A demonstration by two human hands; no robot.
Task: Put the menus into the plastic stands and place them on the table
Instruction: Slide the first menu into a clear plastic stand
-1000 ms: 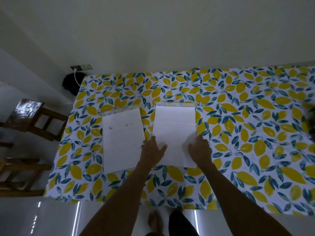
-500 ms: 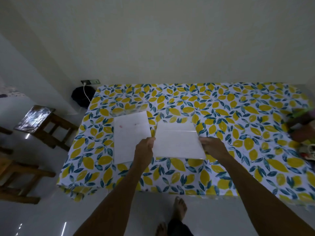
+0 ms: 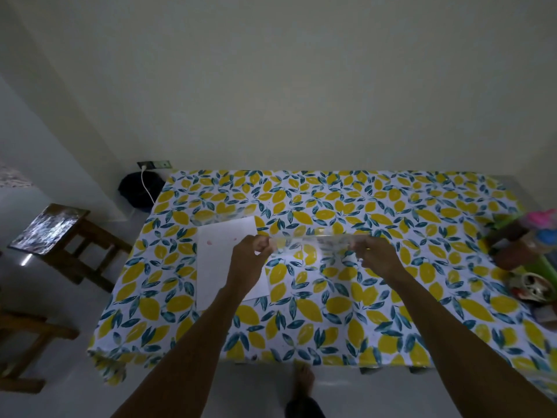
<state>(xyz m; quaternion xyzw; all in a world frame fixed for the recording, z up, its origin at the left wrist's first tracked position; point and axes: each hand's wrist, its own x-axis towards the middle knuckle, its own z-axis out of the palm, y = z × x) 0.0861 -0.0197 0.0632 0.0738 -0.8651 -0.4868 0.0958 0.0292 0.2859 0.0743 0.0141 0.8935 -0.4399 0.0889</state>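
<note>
Hands (image 3: 250,254) (image 3: 376,255) apart, gripping clear stand (image 3: 313,245).

- The surface (image 3: 331,312) is covered by a cloth printed with yellow lemons and blue-green leaves; the cloth hangs over the near edge.
- A white sheet (image 3: 220,257) lies flat on its left half, with faint pink marks near the top.
- A cluster of coloured objects (image 3: 524,251) sits at the right edge, too blurred to identify.
</note>
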